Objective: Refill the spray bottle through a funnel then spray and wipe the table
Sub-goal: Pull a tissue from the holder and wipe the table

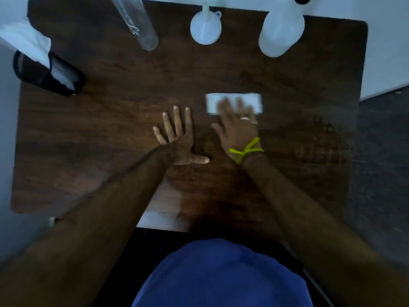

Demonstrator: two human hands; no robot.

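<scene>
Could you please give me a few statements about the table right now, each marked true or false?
1. The right hand presses flat on a folded white paper towel. True.
2. The left hand holds the spray bottle. False: it lies flat on the table; the bottle stands apart.
3. The funnel sits in the bottle's neck. False: it rests on the table beside it.
4. A clear tall glass stands left of the funnel. True.
</scene>
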